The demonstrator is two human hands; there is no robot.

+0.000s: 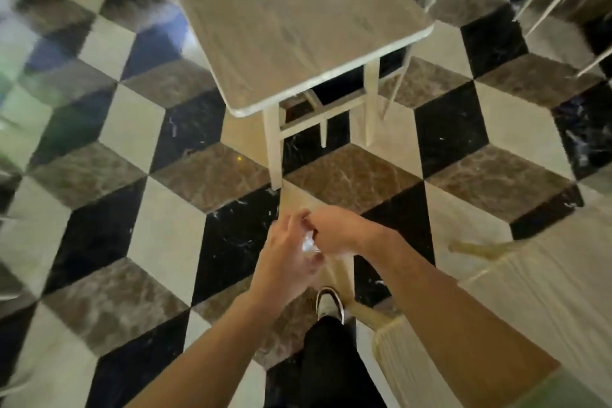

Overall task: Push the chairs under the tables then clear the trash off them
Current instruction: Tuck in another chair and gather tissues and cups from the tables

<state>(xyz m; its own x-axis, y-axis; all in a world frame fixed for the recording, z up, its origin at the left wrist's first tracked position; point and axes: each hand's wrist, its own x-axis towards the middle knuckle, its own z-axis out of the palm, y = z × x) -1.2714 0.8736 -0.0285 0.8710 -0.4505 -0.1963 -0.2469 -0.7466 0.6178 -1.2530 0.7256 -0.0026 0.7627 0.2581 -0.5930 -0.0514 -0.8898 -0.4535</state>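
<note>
A pale marble-look table (298, 20) stands ahead of me, its top bare apart from light glare. A chair (334, 103) is tucked under its near end, only legs and rails showing. Below the table my two hands meet over the floor. My left hand (284, 258) cups a small crumpled white piece of trash (308, 243). My right hand (334, 230) pinches the same trash from above with closed fingers.
The floor is a cube pattern of black, brown and white marble tiles (139, 215). A pale ribbed chair (516, 318) with wooden legs stands close at my lower right. Thin white legs of other furniture (549, 0) show at the top right. My shoe (329, 303) is below my hands.
</note>
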